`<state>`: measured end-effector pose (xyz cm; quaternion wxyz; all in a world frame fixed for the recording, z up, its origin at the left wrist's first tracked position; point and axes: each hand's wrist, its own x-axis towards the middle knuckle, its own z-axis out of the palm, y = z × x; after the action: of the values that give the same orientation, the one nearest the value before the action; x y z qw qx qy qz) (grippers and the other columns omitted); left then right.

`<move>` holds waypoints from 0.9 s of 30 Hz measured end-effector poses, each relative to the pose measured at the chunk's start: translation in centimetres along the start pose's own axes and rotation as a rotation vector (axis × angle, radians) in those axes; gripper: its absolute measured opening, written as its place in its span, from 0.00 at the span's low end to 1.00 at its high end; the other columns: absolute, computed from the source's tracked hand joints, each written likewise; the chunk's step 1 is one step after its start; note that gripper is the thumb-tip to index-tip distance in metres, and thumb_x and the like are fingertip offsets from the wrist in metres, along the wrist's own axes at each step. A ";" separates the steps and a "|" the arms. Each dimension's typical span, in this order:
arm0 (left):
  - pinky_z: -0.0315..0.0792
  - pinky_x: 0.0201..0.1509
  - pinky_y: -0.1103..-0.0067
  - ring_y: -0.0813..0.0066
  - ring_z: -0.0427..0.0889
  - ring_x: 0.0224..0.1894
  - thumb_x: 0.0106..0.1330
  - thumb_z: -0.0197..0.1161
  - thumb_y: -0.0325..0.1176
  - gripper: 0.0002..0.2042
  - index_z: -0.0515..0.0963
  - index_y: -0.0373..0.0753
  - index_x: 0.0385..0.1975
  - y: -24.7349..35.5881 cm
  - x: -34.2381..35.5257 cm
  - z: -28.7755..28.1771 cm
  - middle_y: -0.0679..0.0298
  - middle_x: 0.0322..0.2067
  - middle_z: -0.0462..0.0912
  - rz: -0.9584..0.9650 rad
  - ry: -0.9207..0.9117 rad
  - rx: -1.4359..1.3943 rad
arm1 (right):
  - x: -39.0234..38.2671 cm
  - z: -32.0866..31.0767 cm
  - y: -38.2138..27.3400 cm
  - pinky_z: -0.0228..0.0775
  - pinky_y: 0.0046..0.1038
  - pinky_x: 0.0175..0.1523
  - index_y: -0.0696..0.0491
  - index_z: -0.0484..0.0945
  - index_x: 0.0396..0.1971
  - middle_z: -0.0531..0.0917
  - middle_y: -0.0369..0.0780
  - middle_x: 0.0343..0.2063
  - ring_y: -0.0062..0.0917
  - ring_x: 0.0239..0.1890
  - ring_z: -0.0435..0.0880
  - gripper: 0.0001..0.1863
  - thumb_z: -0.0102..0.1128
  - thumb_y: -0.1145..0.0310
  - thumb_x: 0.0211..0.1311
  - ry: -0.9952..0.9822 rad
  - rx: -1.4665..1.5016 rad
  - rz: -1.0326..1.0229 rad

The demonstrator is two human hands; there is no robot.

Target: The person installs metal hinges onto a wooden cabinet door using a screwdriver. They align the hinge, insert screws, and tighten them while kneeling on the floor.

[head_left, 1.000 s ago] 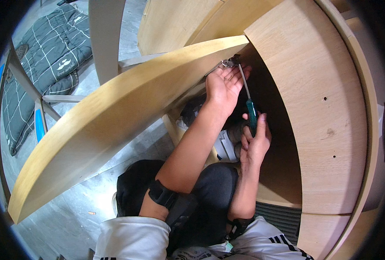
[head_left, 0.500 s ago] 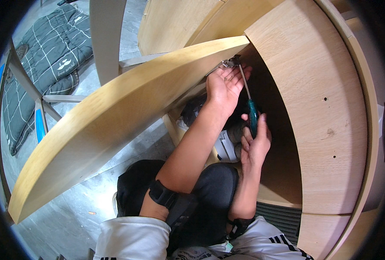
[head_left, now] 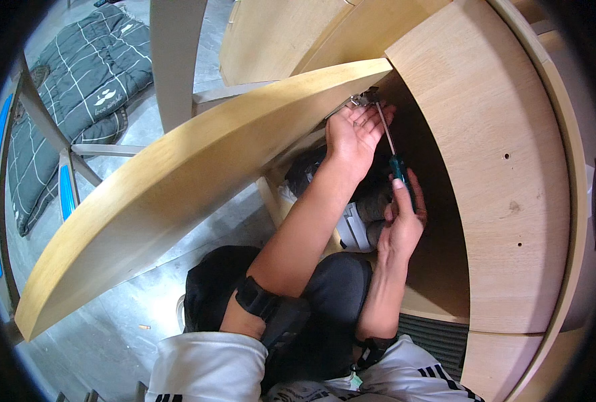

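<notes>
A wooden cabinet door (head_left: 197, 181) stands swung out, with a metal hinge (head_left: 362, 100) at its far inner edge. My left hand (head_left: 353, 139) is just below that hinge, palm up, its fingers stretched toward the cabinet. Across those fingers runs the shaft of a screwdriver with a dark green handle (head_left: 397, 167), its tip up at the hinge. Closed round the handle, my right hand (head_left: 405, 224) lies lower, in front of the dark cabinet opening, thumb along the handle. Whether the tip sits in a screw is too small to tell.
On the right curves the pale wooden cabinet front (head_left: 506, 194) with small holes. Inside are a white-and-grey object (head_left: 355, 228) and dark bags. A metal chair frame (head_left: 172, 67) and a dark checked cushion (head_left: 77, 87) are beyond the door, on the grey floor (head_left: 120, 295).
My right hand has shifted its grip on the screwdriver handle, the thumb now lying higher along it. My left hand stays below the hinge. The whole view has shifted slightly.
</notes>
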<state>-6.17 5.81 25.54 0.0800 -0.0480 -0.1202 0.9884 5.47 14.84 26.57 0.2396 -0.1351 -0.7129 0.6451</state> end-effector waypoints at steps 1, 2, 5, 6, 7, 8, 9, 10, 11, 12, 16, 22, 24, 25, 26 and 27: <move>0.70 0.59 0.59 0.45 0.73 0.52 0.70 0.37 0.34 0.19 0.61 0.20 0.48 0.0 0.0 0.0 0.38 0.47 0.71 -0.003 0.000 -0.007 | -0.2 0.1 0.0 0.49 0.10 0.19 0.56 0.75 0.51 0.82 0.39 0.30 0.07 0.15 0.59 0.17 0.58 0.69 0.62 0.053 -0.119 -0.045; 0.70 0.60 0.59 0.45 0.73 0.52 0.70 0.37 0.34 0.20 0.60 0.20 0.48 0.0 0.0 0.0 0.38 0.47 0.71 0.000 0.000 -0.002 | -0.2 0.2 -0.1 0.47 0.10 0.18 0.56 0.74 0.51 0.81 0.38 0.28 0.07 0.15 0.59 0.17 0.59 0.70 0.61 0.043 -0.107 -0.060; 0.70 0.60 0.59 0.45 0.73 0.53 0.70 0.36 0.34 0.20 0.60 0.19 0.48 0.0 0.0 0.0 0.38 0.47 0.71 0.004 -0.006 0.010 | -0.4 -0.1 -0.7 0.44 0.11 0.15 0.57 0.72 0.50 0.80 0.39 0.26 0.08 0.13 0.58 0.17 0.56 0.66 0.65 -0.032 0.034 0.021; 0.70 0.60 0.59 0.45 0.73 0.53 0.70 0.36 0.34 0.20 0.60 0.20 0.48 0.0 0.0 0.0 0.38 0.47 0.71 0.004 -0.014 0.014 | -0.3 -0.5 -1.2 0.43 0.11 0.14 0.57 0.71 0.50 0.80 0.40 0.26 0.09 0.12 0.57 0.17 0.54 0.64 0.66 -0.081 0.053 0.109; 0.70 0.60 0.59 0.45 0.73 0.53 0.70 0.35 0.34 0.20 0.60 0.20 0.48 0.0 -0.1 0.0 0.38 0.47 0.70 0.000 -0.016 0.013 | -0.3 -1.0 -1.7 0.43 0.12 0.13 0.57 0.70 0.50 0.80 0.41 0.26 0.09 0.11 0.57 0.17 0.51 0.63 0.68 -0.152 0.125 0.189; 0.70 0.60 0.59 0.44 0.73 0.53 0.70 0.35 0.34 0.20 0.60 0.20 0.48 0.0 -0.1 0.0 0.38 0.47 0.70 0.002 -0.011 0.005 | -0.1 -1.2 -1.8 0.44 0.13 0.12 0.58 0.69 0.51 0.80 0.44 0.26 0.10 0.10 0.56 0.19 0.48 0.60 0.69 -0.125 0.037 0.285; 0.70 0.60 0.59 0.44 0.73 0.53 0.70 0.35 0.34 0.20 0.60 0.20 0.48 0.0 0.0 0.1 0.38 0.48 0.70 0.002 -0.001 -0.007 | -0.1 -1.3 -1.9 0.45 0.12 0.13 0.58 0.69 0.50 0.80 0.43 0.26 0.09 0.10 0.57 0.18 0.50 0.62 0.68 -0.128 0.063 0.262; 0.70 0.60 0.59 0.44 0.73 0.53 0.70 0.35 0.34 0.20 0.60 0.20 0.48 -0.1 0.0 0.1 0.38 0.48 0.70 -0.006 0.012 -0.019 | 0.0 -1.4 -1.8 0.46 0.12 0.13 0.58 0.70 0.50 0.80 0.42 0.26 0.09 0.11 0.58 0.17 0.51 0.63 0.67 -0.129 0.088 0.241; 0.70 0.60 0.59 0.44 0.73 0.53 0.70 0.35 0.34 0.20 0.60 0.20 0.48 -0.1 -0.1 0.1 0.38 0.47 0.70 -0.004 0.009 -0.020 | 0.1 -1.4 -1.7 0.47 0.12 0.14 0.58 0.70 0.50 0.80 0.42 0.26 0.09 0.12 0.59 0.17 0.53 0.65 0.66 -0.135 0.123 0.216; 0.70 0.60 0.59 0.44 0.73 0.53 0.70 0.35 0.34 0.20 0.60 0.20 0.48 -0.1 -0.1 0.1 0.38 0.47 0.70 -0.005 0.008 -0.021 | 0.1 -1.3 -1.5 0.48 0.12 0.15 0.58 0.72 0.48 0.80 0.41 0.26 0.09 0.13 0.61 0.15 0.56 0.68 0.64 -0.081 0.093 0.138; 0.71 0.60 0.59 0.44 0.73 0.52 0.69 0.35 0.34 0.19 0.61 0.20 0.48 0.0 0.0 0.1 0.38 0.46 0.71 -0.003 -0.005 -0.004 | 0.0 -0.7 -0.6 0.53 0.12 0.19 0.58 0.74 0.46 0.81 0.41 0.29 0.11 0.16 0.65 0.16 0.63 0.76 0.56 0.012 0.058 -0.088; 0.72 0.58 0.60 0.45 0.75 0.50 0.69 0.35 0.32 0.18 0.62 0.20 0.47 0.0 0.0 0.0 0.40 0.44 0.72 -0.013 0.011 -0.010 | 0.0 -0.8 -1.6 0.44 0.11 0.12 0.58 0.71 0.51 0.82 0.44 0.30 0.09 0.11 0.57 0.19 0.52 0.60 0.67 -0.072 0.099 0.120; 0.72 0.58 0.61 0.46 0.75 0.50 0.69 0.36 0.32 0.18 0.63 0.20 0.47 0.1 0.0 0.0 0.40 0.45 0.72 -0.009 0.003 0.002 | 0.1 -1.1 -1.9 0.43 0.12 0.11 0.58 0.71 0.51 0.82 0.43 0.28 0.09 0.10 0.55 0.22 0.47 0.55 0.69 -0.095 0.041 0.209; 0.72 0.58 0.61 0.47 0.75 0.50 0.68 0.36 0.31 0.18 0.63 0.20 0.47 0.0 0.0 0.0 0.40 0.45 0.72 -0.013 0.001 0.005 | 0.2 -1.2 -1.9 0.42 0.12 0.11 0.58 0.71 0.51 0.82 0.43 0.26 0.09 0.10 0.54 0.23 0.45 0.53 0.70 -0.119 0.021 0.237; 0.72 0.58 0.61 0.48 0.75 0.50 0.68 0.37 0.31 0.17 0.63 0.20 0.47 -0.1 0.0 0.0 0.41 0.45 0.73 0.000 0.004 0.020 | 0.2 -1.3 -1.8 0.42 0.12 0.12 0.58 0.72 0.50 0.82 0.42 0.24 0.08 0.10 0.56 0.19 0.52 0.59 0.67 -0.140 0.067 0.234; 0.72 0.58 0.62 0.48 0.76 0.50 0.68 0.38 0.30 0.17 0.64 0.21 0.47 -0.2 -0.1 0.0 0.41 0.45 0.73 0.011 0.011 0.034 | 0.3 -1.3 -1.6 0.44 0.12 0.13 0.57 0.73 0.49 0.82 0.41 0.25 0.08 0.10 0.57 0.17 0.55 0.62 0.66 -0.104 0.024 0.172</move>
<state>-6.05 6.03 25.56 0.0761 -0.0529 -0.1029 0.9904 6.12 15.91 28.25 0.1478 -0.1594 -0.7025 0.6777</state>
